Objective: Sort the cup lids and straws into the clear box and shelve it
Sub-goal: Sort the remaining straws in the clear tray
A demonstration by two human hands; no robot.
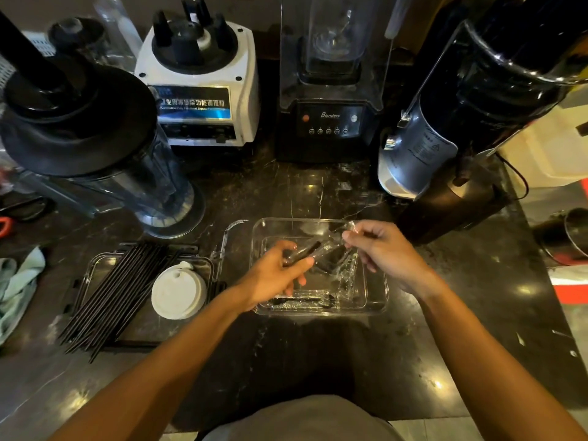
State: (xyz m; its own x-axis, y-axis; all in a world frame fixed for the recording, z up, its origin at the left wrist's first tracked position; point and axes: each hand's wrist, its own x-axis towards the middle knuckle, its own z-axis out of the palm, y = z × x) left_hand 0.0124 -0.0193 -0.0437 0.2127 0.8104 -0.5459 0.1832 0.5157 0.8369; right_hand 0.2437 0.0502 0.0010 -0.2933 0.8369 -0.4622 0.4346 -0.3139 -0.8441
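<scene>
Clear box (375,291): square, transparent, open-topped, at frame centre on the dark counter. Inside it lie cellophane-wrapped black straws (302,301) along the near wall. Loose black straws (121,291): a fanned diagonal bundle at left centre. White cup lid (178,291): round, lying flat just right of that bundle.

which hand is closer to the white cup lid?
Left. The left hand is just right of the white cup lid, over the clear box. The right hand is farther right, across the box.
</scene>
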